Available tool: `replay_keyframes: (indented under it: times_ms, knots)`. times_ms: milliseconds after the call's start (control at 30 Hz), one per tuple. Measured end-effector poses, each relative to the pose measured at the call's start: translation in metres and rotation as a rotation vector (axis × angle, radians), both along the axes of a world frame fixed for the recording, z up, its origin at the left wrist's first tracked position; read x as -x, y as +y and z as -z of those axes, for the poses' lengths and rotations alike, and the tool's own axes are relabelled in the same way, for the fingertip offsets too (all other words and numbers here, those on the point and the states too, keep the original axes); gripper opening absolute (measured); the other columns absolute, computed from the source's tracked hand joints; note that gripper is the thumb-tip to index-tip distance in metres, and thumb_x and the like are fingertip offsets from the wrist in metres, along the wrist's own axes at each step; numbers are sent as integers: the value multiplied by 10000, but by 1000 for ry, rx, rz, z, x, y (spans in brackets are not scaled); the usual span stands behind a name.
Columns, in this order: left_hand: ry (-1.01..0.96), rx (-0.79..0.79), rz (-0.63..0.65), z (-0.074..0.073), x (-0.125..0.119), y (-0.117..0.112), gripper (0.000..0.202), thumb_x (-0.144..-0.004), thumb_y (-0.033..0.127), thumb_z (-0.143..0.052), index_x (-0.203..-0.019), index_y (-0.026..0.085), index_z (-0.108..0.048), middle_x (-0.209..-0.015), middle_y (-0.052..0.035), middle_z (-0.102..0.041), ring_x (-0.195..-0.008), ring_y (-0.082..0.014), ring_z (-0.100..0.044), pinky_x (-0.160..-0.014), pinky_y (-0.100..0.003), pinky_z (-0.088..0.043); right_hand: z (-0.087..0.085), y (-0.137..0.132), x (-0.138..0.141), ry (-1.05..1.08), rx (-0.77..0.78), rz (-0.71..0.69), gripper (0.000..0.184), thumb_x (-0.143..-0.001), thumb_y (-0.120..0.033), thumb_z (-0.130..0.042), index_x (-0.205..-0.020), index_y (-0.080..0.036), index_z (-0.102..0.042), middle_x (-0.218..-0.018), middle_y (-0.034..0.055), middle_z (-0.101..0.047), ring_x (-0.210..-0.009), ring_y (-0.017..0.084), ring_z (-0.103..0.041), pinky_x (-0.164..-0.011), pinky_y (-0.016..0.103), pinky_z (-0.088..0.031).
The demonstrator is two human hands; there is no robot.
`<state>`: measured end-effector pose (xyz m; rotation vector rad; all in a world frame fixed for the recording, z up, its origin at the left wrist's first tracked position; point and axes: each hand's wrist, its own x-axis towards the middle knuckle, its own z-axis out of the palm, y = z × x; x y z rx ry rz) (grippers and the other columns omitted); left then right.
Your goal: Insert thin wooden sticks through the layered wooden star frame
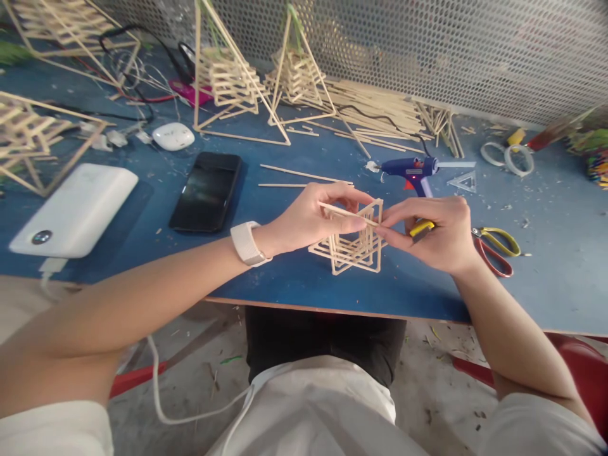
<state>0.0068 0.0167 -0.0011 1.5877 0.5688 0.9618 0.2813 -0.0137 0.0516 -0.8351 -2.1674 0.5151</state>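
Observation:
A small stacked frame of thin wooden sticks (354, 250) stands on the blue table (294, 285) near its front edge. My left hand (311, 215) pinches one end of a loose wooden stick (349, 213) lying across the top of the frame. My right hand (434, 231) pinches the stick's other end. A yellow-handled tool (422, 228) is tucked under the right hand's fingers. A white watch is on my left wrist.
A blue glue gun (411, 170) lies just behind the hands, yellow-and-red scissors (496, 247) to the right. A black phone (206, 190), a white power bank (76, 209), loose sticks, tape rolls (515, 157) and several finished stick pyramids (228, 82) fill the back.

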Motion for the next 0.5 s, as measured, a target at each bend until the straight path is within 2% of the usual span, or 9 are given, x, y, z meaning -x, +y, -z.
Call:
replay_keyframes:
  times_ms: [100, 167, 233, 300, 367, 500]
  knots:
    - [-2, -52, 145, -3, -1, 0, 577, -995, 431, -902, -1546, 351, -752, -1425, -100, -749, -1309, -240, -734, -1086, -330, -629, -1, -2, 2, 11, -42, -34, 151, -906, -202, -949, -954, -288, -834, -953, -31, -882, -732, 151, -791, -612, 318, -591]
    - [4, 23, 230, -9, -2, -3, 572, -1056, 459, -829, -1605, 365, -701, -1489, -103, -749, -1346, -261, -750, -1070, -340, -653, -2, -4, 3, 5, -47, -48, 158, -913, -195, -944, -960, -297, -834, -950, -33, -883, -787, 165, -825, -678, 315, -635]
    - [7, 89, 212, -15, -5, -8, 472, -1087, 483, -787, -1527, 314, -765, -1412, -105, -795, -1253, -246, -792, -994, -312, -667, -4, -5, 3, -2, -40, -41, 156, -918, -202, -943, -959, -303, -831, -938, -33, -880, -789, 169, -830, -700, 316, -649]
    - [-21, 118, 142, -18, -8, -12, 388, -1083, 501, -788, -1377, 255, -845, -1331, -110, -821, -1174, -232, -807, -960, -301, -667, -4, -5, 4, 2, -36, -27, 152, -919, -213, -944, -953, -304, -828, -928, -32, -877, -775, 169, -826, -695, 315, -647]
    - [-51, 139, 108, -19, -10, -14, 370, -1069, 512, -805, -1298, 230, -872, -1290, -116, -826, -1136, -227, -808, -940, -300, -664, -4, -5, 5, 9, -36, -18, 150, -919, -211, -942, -951, -302, -826, -932, -30, -878, -781, 170, -829, -686, 309, -642]
    - [-37, 206, 111, -16, -10, -15, 412, -1046, 519, -837, -1340, 233, -864, -1207, -116, -845, -1063, -202, -805, -879, -271, -631, -1, -3, 6, 6, -49, -20, 148, -924, -197, -932, -944, -294, -823, -920, -32, -875, -753, 149, -808, -667, 288, -620]
